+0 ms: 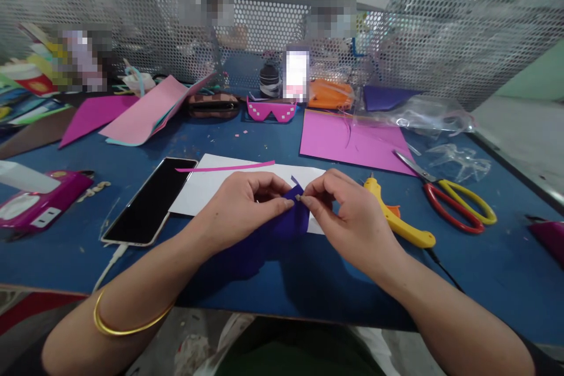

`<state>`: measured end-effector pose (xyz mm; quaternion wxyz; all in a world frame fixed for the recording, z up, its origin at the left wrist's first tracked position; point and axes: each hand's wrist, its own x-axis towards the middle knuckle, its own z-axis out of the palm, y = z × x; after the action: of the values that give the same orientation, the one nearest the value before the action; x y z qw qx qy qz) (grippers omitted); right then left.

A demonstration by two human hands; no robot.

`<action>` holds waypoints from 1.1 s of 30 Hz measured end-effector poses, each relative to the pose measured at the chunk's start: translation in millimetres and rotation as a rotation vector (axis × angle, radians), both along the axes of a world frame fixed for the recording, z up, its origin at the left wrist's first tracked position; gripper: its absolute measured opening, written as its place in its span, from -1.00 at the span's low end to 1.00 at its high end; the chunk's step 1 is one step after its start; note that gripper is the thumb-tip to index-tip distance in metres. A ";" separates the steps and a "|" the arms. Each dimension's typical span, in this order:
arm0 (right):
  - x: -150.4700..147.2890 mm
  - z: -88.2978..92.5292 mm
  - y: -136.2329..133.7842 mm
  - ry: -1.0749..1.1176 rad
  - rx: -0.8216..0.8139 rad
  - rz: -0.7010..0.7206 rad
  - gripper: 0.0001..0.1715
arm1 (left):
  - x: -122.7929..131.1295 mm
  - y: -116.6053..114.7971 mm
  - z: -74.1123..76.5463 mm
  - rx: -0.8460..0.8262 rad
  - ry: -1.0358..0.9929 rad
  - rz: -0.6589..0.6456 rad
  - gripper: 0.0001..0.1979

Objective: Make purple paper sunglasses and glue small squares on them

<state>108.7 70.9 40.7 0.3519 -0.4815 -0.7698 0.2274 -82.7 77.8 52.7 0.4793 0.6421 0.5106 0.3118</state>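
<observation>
Presently, the left hand (235, 205) grips a purple sheet (288, 224) above the worktop (348, 294); the right hand (355, 211) pinches a tiny greyish piece (298, 197) at its edge. A loose pinch could drop it; wrist drift could jostle the glue gun (403, 229).

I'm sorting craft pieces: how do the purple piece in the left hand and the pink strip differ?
The purple piece is held in the left hand; the pink strip lies mostly on white paper. The purple piece is broad and dark; the pink strip narrow and bright.
</observation>
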 end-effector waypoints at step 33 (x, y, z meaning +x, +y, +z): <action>-1.7 0.7 2.1 0.238 -0.155 -0.130 -0.80 | 3.8 -2.0 3.3 -0.085 -0.067 0.030 -0.88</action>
<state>107.0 73.0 41.4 0.4163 -0.5257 -0.6701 0.3184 -79.0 75.9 56.1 0.5183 0.6026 0.5168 0.3182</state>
